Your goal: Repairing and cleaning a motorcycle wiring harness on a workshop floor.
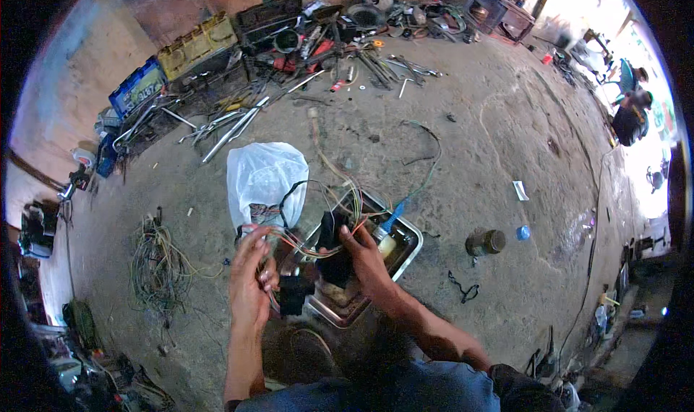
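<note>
My left hand (251,271) is closed on a wiring harness (303,251), its fingers curled round the thin coloured wires. My right hand (365,260) grips the harness further along, together with a dark cloth-like piece (334,267); how the two join is hidden. Both hands are low in front of me, the right one over a rectangular metal tray (412,256). A brush with a blue handle (392,219) rests in that tray, beside my right fingers. Beyond my left hand, a white plastic bag (267,170) stands open with wires at its mouth.
A tangle of old wires (160,264) lies on the floor at left. A dark can (485,243), a blue cap (523,233) and a black cord (463,289) are at right. Toolboxes (199,47) and metal tools (238,129) line the far wall.
</note>
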The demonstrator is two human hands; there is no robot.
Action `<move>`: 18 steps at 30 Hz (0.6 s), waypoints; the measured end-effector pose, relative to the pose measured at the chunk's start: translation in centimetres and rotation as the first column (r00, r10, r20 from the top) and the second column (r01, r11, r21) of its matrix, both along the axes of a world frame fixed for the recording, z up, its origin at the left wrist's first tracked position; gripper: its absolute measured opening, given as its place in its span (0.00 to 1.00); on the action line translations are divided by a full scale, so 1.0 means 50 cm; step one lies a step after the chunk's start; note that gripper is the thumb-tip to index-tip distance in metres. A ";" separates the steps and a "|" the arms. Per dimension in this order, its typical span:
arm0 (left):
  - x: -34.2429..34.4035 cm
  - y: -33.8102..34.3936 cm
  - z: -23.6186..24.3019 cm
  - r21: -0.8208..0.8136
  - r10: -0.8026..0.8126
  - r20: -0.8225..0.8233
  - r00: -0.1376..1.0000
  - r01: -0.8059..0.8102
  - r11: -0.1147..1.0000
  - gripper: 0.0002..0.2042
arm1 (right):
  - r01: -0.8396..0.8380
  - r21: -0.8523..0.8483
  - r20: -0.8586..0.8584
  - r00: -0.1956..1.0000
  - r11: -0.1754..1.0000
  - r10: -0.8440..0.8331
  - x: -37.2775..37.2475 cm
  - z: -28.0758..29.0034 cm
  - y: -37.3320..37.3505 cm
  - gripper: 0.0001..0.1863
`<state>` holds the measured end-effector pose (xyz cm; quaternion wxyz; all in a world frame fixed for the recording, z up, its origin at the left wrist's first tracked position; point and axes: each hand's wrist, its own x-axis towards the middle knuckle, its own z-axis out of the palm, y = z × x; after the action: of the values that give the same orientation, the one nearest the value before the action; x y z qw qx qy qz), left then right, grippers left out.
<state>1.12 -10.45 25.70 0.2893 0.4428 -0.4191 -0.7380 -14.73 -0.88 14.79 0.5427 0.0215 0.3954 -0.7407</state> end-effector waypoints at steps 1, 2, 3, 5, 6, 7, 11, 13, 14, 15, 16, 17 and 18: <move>-0.003 -0.009 0.003 -0.074 -0.047 0.052 0.998 0.051 0.996 0.16 | -0.012 -0.005 0.005 1.000 1.000 0.012 0.019 -0.006 0.001 0.17; -0.007 -0.013 0.003 -0.110 -0.076 0.076 0.994 0.084 0.990 0.15 | -0.009 0.012 -0.153 0.988 1.000 0.010 0.041 -0.015 0.002 0.20; -0.015 -0.014 -0.004 -0.113 -0.066 0.081 0.995 0.075 0.991 0.15 | 0.001 0.028 -0.309 0.951 1.000 0.008 0.054 -0.019 0.003 0.22; -0.028 -0.015 -0.038 -0.414 -0.131 0.363 0.923 0.286 0.864 0.16 | -0.061 0.043 -0.215 0.974 0.997 0.068 0.074 0.022 0.009 0.23; -0.044 -0.010 -0.061 -0.506 -0.105 0.363 0.926 0.291 0.812 0.15 | -0.061 0.071 -0.361 0.929 0.996 0.083 0.078 0.031 0.016 0.24; -0.048 -0.003 -0.071 -0.482 -0.121 0.441 0.889 0.348 0.804 0.18 | -0.058 0.099 -0.496 0.863 0.993 0.100 0.087 0.033 0.023 0.24; -0.034 0.008 -0.133 -0.542 -0.090 0.610 0.788 0.497 0.677 0.24 | -0.289 0.259 -0.678 0.625 0.922 0.386 0.125 0.034 0.042 0.19; -0.046 0.018 -0.115 -0.432 -0.139 0.604 0.784 0.469 0.770 0.23 | -0.316 0.342 -0.727 0.508 0.885 0.462 0.109 0.013 0.044 0.31; -0.047 0.017 -0.132 -0.408 -0.175 0.542 0.822 0.440 0.800 0.21 | -0.310 0.317 -0.825 0.376 0.896 0.422 0.104 0.006 0.046 0.32; -0.048 0.017 -0.142 -0.407 -0.178 0.540 0.823 0.440 0.800 0.21 | -0.309 0.290 -0.900 0.233 0.906 0.368 0.100 0.000 0.051 0.33; -0.049 0.017 -0.149 -0.424 -0.185 0.496 0.848 0.423 0.801 0.20 | -0.306 0.293 -0.900 0.232 0.906 0.370 0.096 -0.002 0.061 0.33; -0.047 0.016 -0.156 -0.438 -0.189 0.456 0.870 0.404 0.803 0.18 | -0.283 0.358 -0.900 0.150 0.890 0.410 0.094 0.012 0.067 0.34; -0.037 0.012 -0.149 -0.444 -0.175 0.466 0.868 0.400 0.802 0.18 | -0.265 0.408 -0.896 0.069 0.874 0.439 0.098 0.034 0.068 0.34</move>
<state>-0.73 -9.86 18.24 0.1888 0.4178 -0.7185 -0.5231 -9.84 2.52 16.50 0.3202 -0.5158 0.6897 -0.3948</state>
